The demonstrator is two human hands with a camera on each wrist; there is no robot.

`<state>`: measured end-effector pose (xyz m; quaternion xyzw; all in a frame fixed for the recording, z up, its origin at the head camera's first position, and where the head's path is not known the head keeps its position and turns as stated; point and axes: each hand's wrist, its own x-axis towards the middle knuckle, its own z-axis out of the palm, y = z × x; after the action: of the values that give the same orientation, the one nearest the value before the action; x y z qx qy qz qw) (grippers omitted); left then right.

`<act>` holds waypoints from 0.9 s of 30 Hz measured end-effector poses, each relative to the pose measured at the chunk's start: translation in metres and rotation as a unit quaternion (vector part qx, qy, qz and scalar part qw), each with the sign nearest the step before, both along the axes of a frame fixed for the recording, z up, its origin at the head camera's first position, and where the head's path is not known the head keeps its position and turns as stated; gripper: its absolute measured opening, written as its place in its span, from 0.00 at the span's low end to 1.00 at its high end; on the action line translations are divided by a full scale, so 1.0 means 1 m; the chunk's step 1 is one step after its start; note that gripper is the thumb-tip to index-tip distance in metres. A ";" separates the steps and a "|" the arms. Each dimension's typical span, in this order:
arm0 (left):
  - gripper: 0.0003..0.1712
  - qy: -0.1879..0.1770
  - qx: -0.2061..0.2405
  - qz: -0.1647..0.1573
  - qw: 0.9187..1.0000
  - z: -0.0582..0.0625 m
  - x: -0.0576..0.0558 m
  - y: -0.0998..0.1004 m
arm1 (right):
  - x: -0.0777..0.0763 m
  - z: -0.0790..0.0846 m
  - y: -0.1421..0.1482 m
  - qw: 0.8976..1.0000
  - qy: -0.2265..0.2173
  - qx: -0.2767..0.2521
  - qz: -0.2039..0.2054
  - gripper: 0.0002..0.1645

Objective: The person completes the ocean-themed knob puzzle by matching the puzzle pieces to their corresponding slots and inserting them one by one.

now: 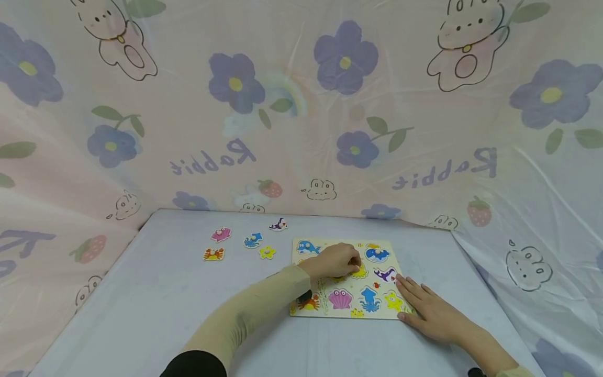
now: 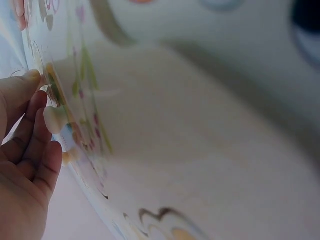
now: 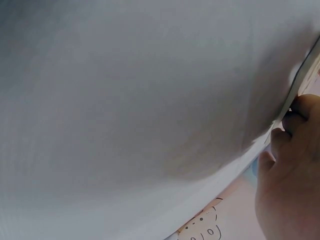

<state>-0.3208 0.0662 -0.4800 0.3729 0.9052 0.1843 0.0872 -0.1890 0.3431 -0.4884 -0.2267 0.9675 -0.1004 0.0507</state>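
A: Nearest the camera is the black band [image 1: 195, 364] at the bottom, on a beige sleeve [image 1: 249, 303] that reaches forward. What's at the end of it?

B: The left grip [image 1: 334, 260], and it's pinching. The left wrist view shows thumb and fingertip meeting on a small knob [image 2: 42, 80], with the other fingers bent alongside.

A: Which thing does that knob belong to?

B: A yellow piece [image 1: 361, 273], right under the fingertips and partly hidden by them. It's over the middle of the board [image 1: 341, 314]. I can't tell whether it lies flush.

A: Anything close by?

B: A pale knob [image 2: 57, 119] stands just beside those fingers. Beyond the hand, a whale figure [image 1: 377, 254] sits near the board's far right corner, and a dolphin figure [image 1: 308, 247] near the far left.

A: And the near edge?

B: A row: crab picture [image 1: 308, 302], shell picture [image 1: 340, 298], squid picture [image 1: 369, 300], star picture [image 1: 393, 301].

A: What about the right grip [image 1: 431, 313]?

B: It's spread, fingers reaching forward, resting against the board's right edge. It pinches nothing that I can see.

A: Further out?

B: Left of the board, five loose pieces lie on the white surface [image 1: 155, 283]: pink shell [image 1: 220, 234], orange crab [image 1: 214, 254], blue squid [image 1: 253, 240], yellow star [image 1: 267, 252] and a purple fish [image 1: 278, 225], the farthest back.

A: Behind everything?

B: A pale cloth [image 1: 179, 104] printed with flowers and rabbits.
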 end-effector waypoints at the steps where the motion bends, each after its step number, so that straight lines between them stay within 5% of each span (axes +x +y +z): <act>1: 0.07 0.000 0.000 0.000 1.000 0.000 0.000 0.000 | 0.000 0.000 0.000 1.000 0.002 0.000 0.000 0.50; 15: 0.10 0.012 0.041 0.007 0.999 0.003 -0.002 -0.009 | 0.000 -0.004 0.002 1.000 -0.006 0.003 -0.004 0.50; 27: 0.12 0.021 0.141 0.060 0.988 0.021 -0.016 -0.060 | 0.000 -0.002 0.001 1.000 -0.001 0.000 -0.004 0.50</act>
<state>-0.3369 0.0065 -0.4586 0.3307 0.8923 0.3074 0.0036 -0.1888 0.3443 -0.4900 -0.2225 0.9683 -0.1011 0.0514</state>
